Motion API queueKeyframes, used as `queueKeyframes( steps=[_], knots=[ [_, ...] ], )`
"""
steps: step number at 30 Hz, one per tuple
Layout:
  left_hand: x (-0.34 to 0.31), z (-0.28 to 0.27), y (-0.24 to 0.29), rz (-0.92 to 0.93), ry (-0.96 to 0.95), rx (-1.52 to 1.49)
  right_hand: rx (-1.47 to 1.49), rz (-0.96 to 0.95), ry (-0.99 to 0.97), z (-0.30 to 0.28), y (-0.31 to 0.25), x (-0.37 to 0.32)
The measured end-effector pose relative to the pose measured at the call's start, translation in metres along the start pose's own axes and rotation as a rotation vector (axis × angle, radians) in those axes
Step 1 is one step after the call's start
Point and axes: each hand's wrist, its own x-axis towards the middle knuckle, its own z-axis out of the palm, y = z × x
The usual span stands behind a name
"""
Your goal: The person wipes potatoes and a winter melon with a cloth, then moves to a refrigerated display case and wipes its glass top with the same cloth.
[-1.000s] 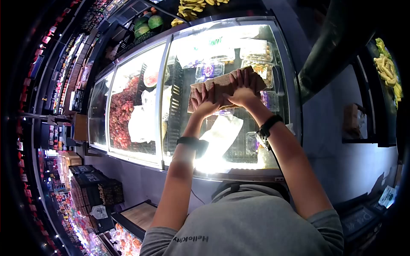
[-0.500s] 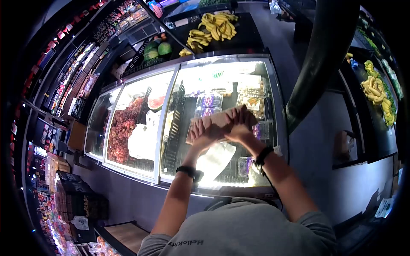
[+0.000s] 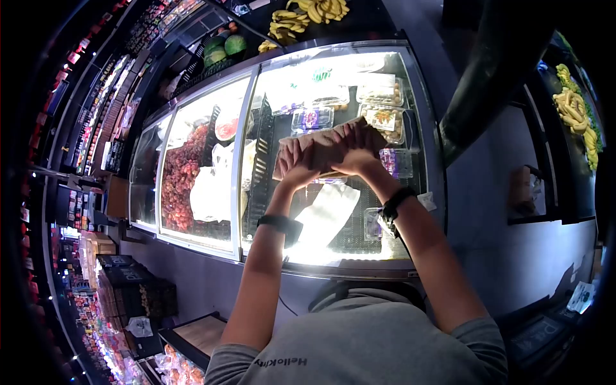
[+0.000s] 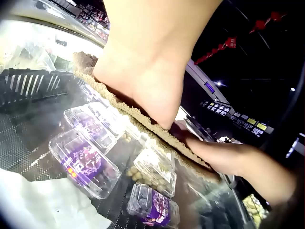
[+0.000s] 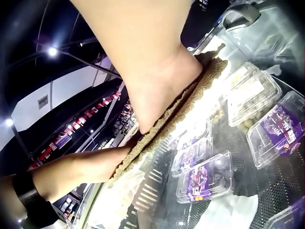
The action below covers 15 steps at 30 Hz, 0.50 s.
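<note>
A folded brown cloth [image 3: 326, 150] lies on the glass top of a lit display case [image 3: 269, 260]. My left hand [image 3: 299, 168] presses on its left part with fingers spread, and my right hand [image 3: 359, 157] presses on its right part the same way. The left wrist view shows the cloth's fuzzy edge [image 4: 138, 117] under the left palm [image 4: 143, 90]. In the right wrist view the cloth [image 5: 176, 114] lies beneath the right palm [image 5: 159, 90]. Neither hand's fingertips show in the wrist views.
Below the glass are clear packs with purple labels [image 3: 313, 119], red grapes [image 3: 181, 183], white bags [image 3: 215, 192] and a black slotted divider [image 3: 260, 160]. Bananas [image 3: 317, 9] and watermelons [image 3: 224, 48] stand behind the case. A dark post [image 3: 487, 83] rises at the right.
The head view tilted down and then back up. Both hands and the cloth have shifted slightly left over the glass since a second ago; the hands stay pressed on the cloth.
</note>
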Motion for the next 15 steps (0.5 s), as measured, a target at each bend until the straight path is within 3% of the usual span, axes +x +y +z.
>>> queueKeyframes(
  steps=[4, 7, 15],
  knots=[
    [0.029, -0.013, -0.004, -0.030, -0.034, 0.061, -0.030, 0.013, -0.010, -0.007, -0.001, 0.027],
    [0.049, -0.009, -0.012, 0.002, 0.054, 0.024, -0.032, 0.014, -0.040, -0.020, -0.005, 0.045],
    [0.055, -0.011, -0.014, -0.010, 0.095, -0.047, -0.142, -0.098, -0.007, -0.010, 0.001, 0.077]
  ],
)
